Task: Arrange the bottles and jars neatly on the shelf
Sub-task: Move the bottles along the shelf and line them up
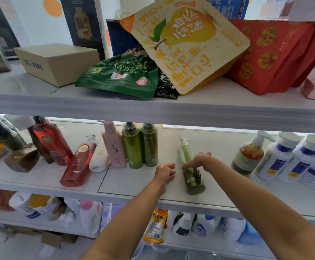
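Right hand [199,160] curls over dark green cylindrical plastic bottle [193,177] lying under its fingers; left hand [165,172] empty, loosely curled, beside it. Risk: top grip may let bottle roll off white shelf [134,184]

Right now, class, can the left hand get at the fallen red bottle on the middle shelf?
Probably yes. The left hand holds nothing, and only bare shelf lies between it and the fallen red bottle; the right hand holds the lying green bottle.

right hand [197,160] around green bottle [194,180] flat on shelf [134,182], left hand [165,172] beside
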A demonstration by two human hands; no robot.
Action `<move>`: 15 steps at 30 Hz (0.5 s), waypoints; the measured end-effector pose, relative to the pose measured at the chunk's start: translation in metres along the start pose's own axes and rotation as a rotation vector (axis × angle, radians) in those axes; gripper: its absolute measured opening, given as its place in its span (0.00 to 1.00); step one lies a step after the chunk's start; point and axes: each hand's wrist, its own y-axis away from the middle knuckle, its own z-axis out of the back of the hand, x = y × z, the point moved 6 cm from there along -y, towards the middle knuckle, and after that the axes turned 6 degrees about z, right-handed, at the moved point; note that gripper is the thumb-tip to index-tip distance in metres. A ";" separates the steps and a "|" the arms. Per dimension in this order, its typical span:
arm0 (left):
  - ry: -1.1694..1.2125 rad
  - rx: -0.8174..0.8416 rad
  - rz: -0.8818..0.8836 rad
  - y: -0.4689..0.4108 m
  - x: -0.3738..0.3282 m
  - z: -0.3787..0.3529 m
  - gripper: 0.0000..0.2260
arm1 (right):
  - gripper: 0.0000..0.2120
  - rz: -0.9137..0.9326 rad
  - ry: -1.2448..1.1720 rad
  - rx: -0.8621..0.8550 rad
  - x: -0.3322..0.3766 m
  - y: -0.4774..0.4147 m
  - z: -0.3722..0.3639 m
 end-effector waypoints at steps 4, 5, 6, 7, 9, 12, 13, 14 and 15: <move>0.005 0.072 0.014 0.003 -0.006 -0.016 0.23 | 0.55 0.061 0.041 -0.042 0.006 -0.002 -0.007; 0.018 0.072 0.014 0.001 -0.008 -0.017 0.24 | 0.52 0.060 0.001 -0.041 0.005 -0.003 -0.006; 0.022 0.064 0.015 -0.001 -0.010 -0.017 0.24 | 0.49 0.048 -0.046 -0.017 0.003 -0.003 -0.003; 0.022 0.052 0.017 -0.003 -0.010 -0.017 0.25 | 0.46 0.034 -0.085 0.029 0.000 -0.001 0.000; 0.017 0.020 0.019 -0.006 -0.010 -0.015 0.24 | 0.41 -0.003 -0.132 0.110 -0.007 0.000 0.006; 0.014 0.027 0.026 -0.008 -0.008 -0.022 0.23 | 0.52 0.000 -0.090 0.038 -0.016 -0.006 0.013; 0.017 0.040 0.033 -0.008 -0.007 -0.025 0.23 | 0.55 0.019 -0.009 -0.034 -0.018 -0.006 0.014; 0.016 0.055 0.040 -0.008 -0.006 -0.029 0.22 | 0.54 0.044 0.077 -0.113 -0.019 -0.007 0.014; 0.009 0.070 0.044 -0.009 -0.005 -0.032 0.22 | 0.51 0.072 0.135 -0.194 -0.019 -0.007 0.015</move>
